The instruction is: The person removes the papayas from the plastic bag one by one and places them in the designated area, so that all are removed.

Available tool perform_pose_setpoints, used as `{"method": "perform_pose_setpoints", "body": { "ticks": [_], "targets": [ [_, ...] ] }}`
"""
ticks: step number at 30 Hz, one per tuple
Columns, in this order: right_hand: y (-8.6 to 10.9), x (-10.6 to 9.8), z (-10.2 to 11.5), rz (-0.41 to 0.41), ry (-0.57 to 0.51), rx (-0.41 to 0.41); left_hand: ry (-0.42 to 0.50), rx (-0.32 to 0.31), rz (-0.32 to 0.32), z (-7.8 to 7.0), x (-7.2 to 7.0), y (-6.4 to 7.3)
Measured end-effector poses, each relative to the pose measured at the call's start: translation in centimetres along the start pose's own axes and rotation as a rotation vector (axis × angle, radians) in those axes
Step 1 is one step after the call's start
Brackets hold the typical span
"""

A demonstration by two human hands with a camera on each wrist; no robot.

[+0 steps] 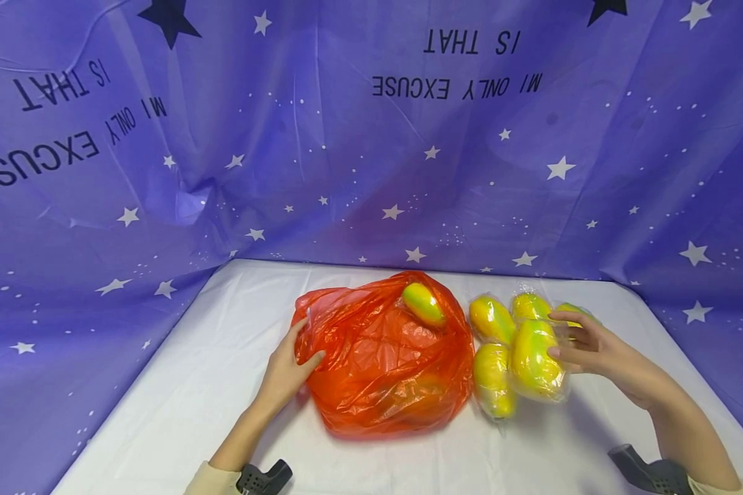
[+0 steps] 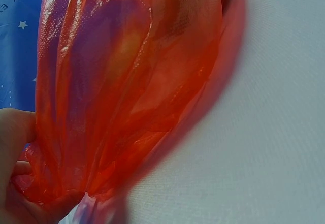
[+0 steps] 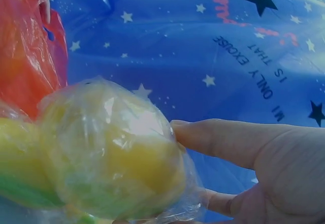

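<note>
My left hand (image 1: 287, 368) grips the left side of a thin red plastic bag (image 1: 371, 385), its film gathered between thumb and fingers in the left wrist view. A yellow-green mango (image 1: 424, 304) shows at the upper right of the bag, and blurred yellow shapes show through its lower part. With thumb and fingertips, my right hand (image 1: 603, 354) holds a mango in clear wrap (image 1: 537, 359) by its right side. In the right wrist view this wrapped mango (image 3: 114, 153) fills the middle, the thumb against its right edge.
Several more wrapped mangoes stand beside the held one, among them one at the back left (image 1: 491, 318) and one in front (image 1: 492, 378), close to the bag's right side. They lie on a white-covered table (image 1: 161, 412). A purple star-printed cloth (image 1: 347, 172) hangs behind and at both sides.
</note>
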State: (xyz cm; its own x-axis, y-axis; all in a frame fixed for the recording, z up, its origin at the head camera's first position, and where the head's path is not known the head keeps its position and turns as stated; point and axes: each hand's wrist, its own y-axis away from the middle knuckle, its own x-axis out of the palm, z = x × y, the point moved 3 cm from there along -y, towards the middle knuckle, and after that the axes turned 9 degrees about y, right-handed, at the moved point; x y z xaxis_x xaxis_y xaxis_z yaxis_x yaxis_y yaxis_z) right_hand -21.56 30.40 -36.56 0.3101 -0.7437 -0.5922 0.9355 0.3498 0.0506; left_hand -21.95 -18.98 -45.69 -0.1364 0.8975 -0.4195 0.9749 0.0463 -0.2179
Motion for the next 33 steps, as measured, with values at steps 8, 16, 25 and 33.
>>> {"method": "perform_pose_setpoints", "body": {
  "ticks": [8,16,25,33],
  "targets": [
    [0.4,-0.6,-1.1,0.002,0.012,0.060,0.004,0.003,0.003,0.0,-0.1,0.0],
    [0.9,-0.8,-2.0,0.013,0.021,0.059,0.006,0.002,0.004,0.0,0.0,0.0],
    [1.3,-0.7,-2.7,0.031,0.023,0.069,0.003,0.004,0.008,-0.1,0.0,0.0],
    [1.1,0.1,-4.0,0.080,0.009,0.063,0.006,-0.003,0.013,-0.1,0.0,0.0]
  ]
}}
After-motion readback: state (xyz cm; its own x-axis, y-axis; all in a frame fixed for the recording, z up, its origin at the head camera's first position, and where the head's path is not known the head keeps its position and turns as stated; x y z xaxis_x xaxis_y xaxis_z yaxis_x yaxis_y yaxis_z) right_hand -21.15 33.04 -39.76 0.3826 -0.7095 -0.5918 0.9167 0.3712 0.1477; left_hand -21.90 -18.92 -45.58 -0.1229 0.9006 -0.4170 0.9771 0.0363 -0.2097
